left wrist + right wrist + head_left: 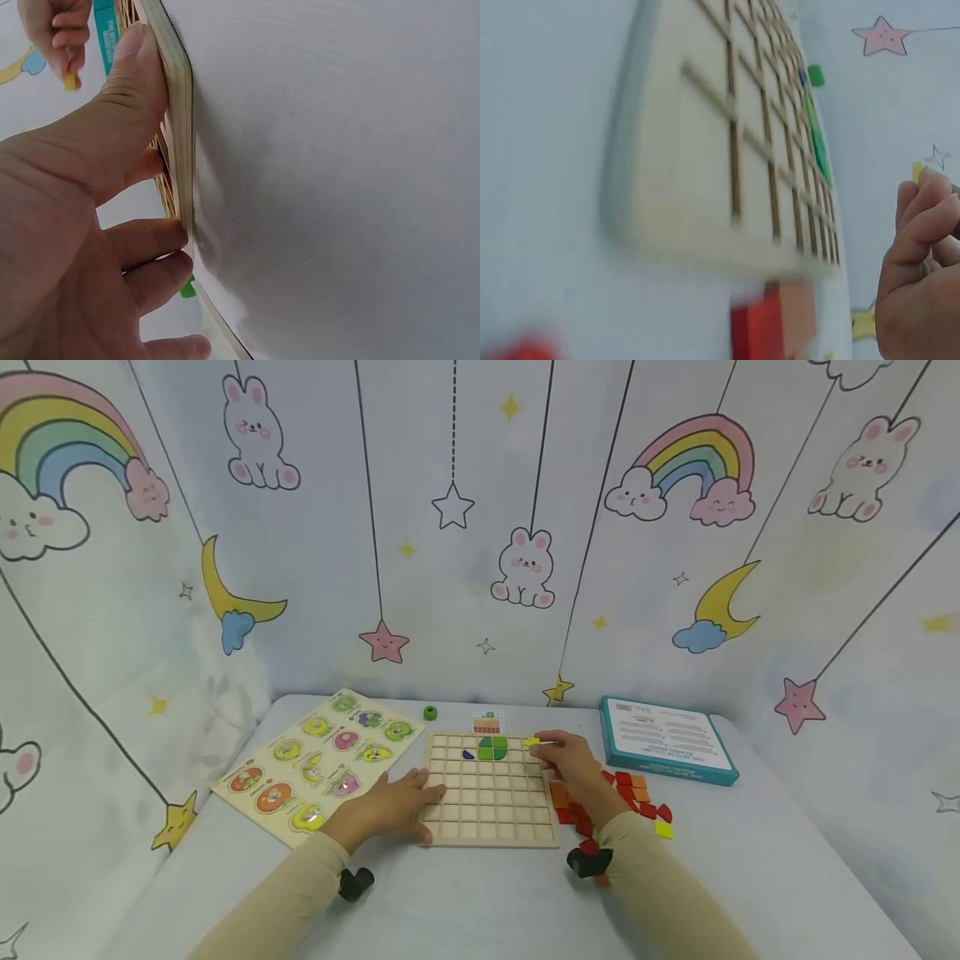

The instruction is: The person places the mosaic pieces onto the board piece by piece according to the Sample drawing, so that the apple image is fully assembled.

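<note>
A: Which is biggest on the table?

B: We see the fruit board slanting across the left, likely set aside so the grid board gets the centre.

A: And the teal box?

B: It lies at the right, probably there to leave us working room.

A: How are the hands?

B: The left hand presses extended fingers and thumb along the grid board's left edge, we think to steady it. The right hand pinches a yellow piece at the board's upper right corner.

A: Why are the loose red and orange pieces right of the board?

B: Presumably to be within that hand's reach. The picture card sits just beyond the top edge, where we can consult it.

A: And the smallest?

B: Four green pieces sit together near the board's top, a dark blue piece to their left. Whether the yellow piece touches the board, we cannot tell.
</note>
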Motion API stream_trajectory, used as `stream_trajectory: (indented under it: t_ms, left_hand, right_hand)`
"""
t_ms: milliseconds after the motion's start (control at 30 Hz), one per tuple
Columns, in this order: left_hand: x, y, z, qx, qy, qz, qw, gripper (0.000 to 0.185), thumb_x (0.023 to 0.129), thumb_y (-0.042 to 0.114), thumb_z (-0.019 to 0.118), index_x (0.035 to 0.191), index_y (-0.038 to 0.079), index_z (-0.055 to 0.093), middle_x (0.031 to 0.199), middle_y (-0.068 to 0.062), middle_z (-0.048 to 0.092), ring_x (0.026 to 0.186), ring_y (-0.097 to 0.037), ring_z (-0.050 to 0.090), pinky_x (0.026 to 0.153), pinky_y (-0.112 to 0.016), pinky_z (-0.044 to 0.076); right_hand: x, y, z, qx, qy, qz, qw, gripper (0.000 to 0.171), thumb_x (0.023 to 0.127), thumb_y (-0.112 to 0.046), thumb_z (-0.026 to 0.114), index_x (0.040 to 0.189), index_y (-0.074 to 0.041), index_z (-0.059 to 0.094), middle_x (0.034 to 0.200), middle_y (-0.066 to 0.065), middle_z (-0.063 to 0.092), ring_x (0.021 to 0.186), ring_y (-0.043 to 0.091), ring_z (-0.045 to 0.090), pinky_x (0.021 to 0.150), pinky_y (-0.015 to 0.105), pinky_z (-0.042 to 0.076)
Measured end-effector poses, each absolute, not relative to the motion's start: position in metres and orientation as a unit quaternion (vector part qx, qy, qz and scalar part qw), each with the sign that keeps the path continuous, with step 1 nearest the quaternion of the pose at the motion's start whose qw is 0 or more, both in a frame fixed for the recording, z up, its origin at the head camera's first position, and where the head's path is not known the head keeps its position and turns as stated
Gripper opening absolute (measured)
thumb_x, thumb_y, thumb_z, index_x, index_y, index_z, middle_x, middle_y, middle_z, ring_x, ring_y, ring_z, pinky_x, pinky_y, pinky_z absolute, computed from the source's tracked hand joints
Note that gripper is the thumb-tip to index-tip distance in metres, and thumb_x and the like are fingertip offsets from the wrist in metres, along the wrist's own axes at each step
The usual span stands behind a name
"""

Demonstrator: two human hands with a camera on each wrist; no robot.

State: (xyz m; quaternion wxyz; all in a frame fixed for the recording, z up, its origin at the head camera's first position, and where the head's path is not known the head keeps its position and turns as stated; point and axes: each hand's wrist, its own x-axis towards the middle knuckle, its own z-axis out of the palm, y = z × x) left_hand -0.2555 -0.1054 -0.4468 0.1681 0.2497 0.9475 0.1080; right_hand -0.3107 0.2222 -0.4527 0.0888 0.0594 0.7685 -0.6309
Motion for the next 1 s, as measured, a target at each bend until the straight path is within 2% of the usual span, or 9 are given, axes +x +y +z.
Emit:
stream_trajectory:
  t_ms: [200, 333, 500, 600, 667, 767, 867, 1000]
  left_hand:
    - [-0.253, -0.111, -0.448, 0.250, 0.947, 0.114, 0.166, 0.081, 0.083, 0.047, 0.080, 0.153, 0.022, 0.048, 0.164, -0.018, 0.032, 0.154, -0.035, 0.025, 0.119, -0.071, 0.018]
    - [-0.254, -0.111, -0.448, 0.250, 0.948, 0.107, 0.164, 0.080, 0.083, 0.048, 0.079, 0.153, 0.023, 0.048, 0.164, -0.017, 0.032, 0.154, -0.034, 0.025, 0.119, -0.069, 0.020]
    - [-0.256, -0.110, -0.448, 0.261, 0.947, 0.096, 0.160, 0.080, 0.084, 0.050, 0.078, 0.153, 0.024, 0.049, 0.164, -0.016, 0.033, 0.154, -0.033, 0.027, 0.119, -0.068, 0.023]
    - [-0.256, -0.109, -0.447, 0.261, 0.947, 0.097, 0.162, 0.079, 0.083, 0.051, 0.078, 0.152, 0.025, 0.050, 0.164, -0.016, 0.034, 0.154, -0.032, 0.028, 0.119, -0.068, 0.023]
    - [-0.255, -0.108, -0.447, 0.262, 0.947, 0.095, 0.163, 0.079, 0.083, 0.051, 0.078, 0.152, 0.025, 0.050, 0.164, -0.015, 0.034, 0.154, -0.032, 0.028, 0.119, -0.068, 0.023]
    - [-0.255, -0.108, -0.447, 0.264, 0.946, 0.093, 0.161, 0.080, 0.083, 0.051, 0.078, 0.152, 0.025, 0.049, 0.163, -0.015, 0.035, 0.153, -0.032, 0.030, 0.118, -0.069, 0.024]
    - [-0.256, -0.108, -0.446, 0.265, 0.946, 0.092, 0.159, 0.080, 0.083, 0.051, 0.078, 0.153, 0.025, 0.049, 0.163, -0.015, 0.036, 0.153, -0.032, 0.030, 0.117, -0.070, 0.025]
    - [-0.256, -0.109, -0.446, 0.264, 0.947, 0.094, 0.159, 0.081, 0.083, 0.051, 0.079, 0.153, 0.026, 0.049, 0.163, -0.015, 0.036, 0.153, -0.033, 0.030, 0.117, -0.071, 0.024]
  right_hand:
    - [-0.326, 0.166, -0.460, -0.003, 0.756, -0.649, 0.082, 0.044, 0.097, -0.010, 0.069, 0.137, 0.002, 0.058, 0.084, 0.014, 0.067, 0.061, 0.013, 0.056, 0.053, 0.022, 0.044]
    - [-0.328, 0.130, -0.465, -0.033, 0.765, -0.635, 0.104, 0.041, 0.095, -0.006, 0.069, 0.132, 0.007, 0.060, 0.080, 0.008, 0.067, 0.060, 0.011, 0.056, 0.055, 0.023, 0.046]
    - [-0.327, 0.094, -0.469, -0.055, 0.809, -0.571, 0.129, 0.037, 0.092, -0.007, 0.071, 0.127, 0.002, 0.066, 0.083, 0.006, 0.066, 0.058, 0.012, 0.054, 0.056, 0.023, 0.048]
    - [-0.325, 0.080, -0.470, -0.068, 0.851, -0.507, 0.117, 0.032, 0.090, -0.007, 0.075, 0.122, -0.002, 0.071, 0.104, 0.008, 0.070, 0.070, 0.013, 0.059, 0.064, 0.027, 0.053]
    - [-0.324, 0.074, -0.470, -0.071, 0.874, -0.470, 0.102, 0.030, 0.088, -0.007, 0.076, 0.118, -0.004, 0.074, 0.119, 0.010, 0.069, 0.085, 0.017, 0.063, 0.075, 0.033, 0.056]
    - [-0.323, 0.068, -0.469, -0.075, 0.894, -0.433, 0.085, 0.029, 0.086, -0.004, 0.075, 0.115, -0.005, 0.075, 0.128, 0.011, 0.067, 0.106, 0.024, 0.063, 0.091, 0.042, 0.055]
    - [-0.323, 0.064, -0.469, -0.074, 0.904, -0.413, 0.081, 0.030, 0.085, -0.002, 0.073, 0.115, -0.006, 0.076, 0.126, 0.010, 0.068, 0.109, 0.025, 0.060, 0.093, 0.043, 0.054]
    - [-0.322, 0.062, -0.469, -0.071, 0.908, -0.403, 0.083, 0.032, 0.085, -0.001, 0.071, 0.117, -0.007, 0.076, 0.123, 0.009, 0.069, 0.099, 0.023, 0.058, 0.082, 0.037, 0.053]
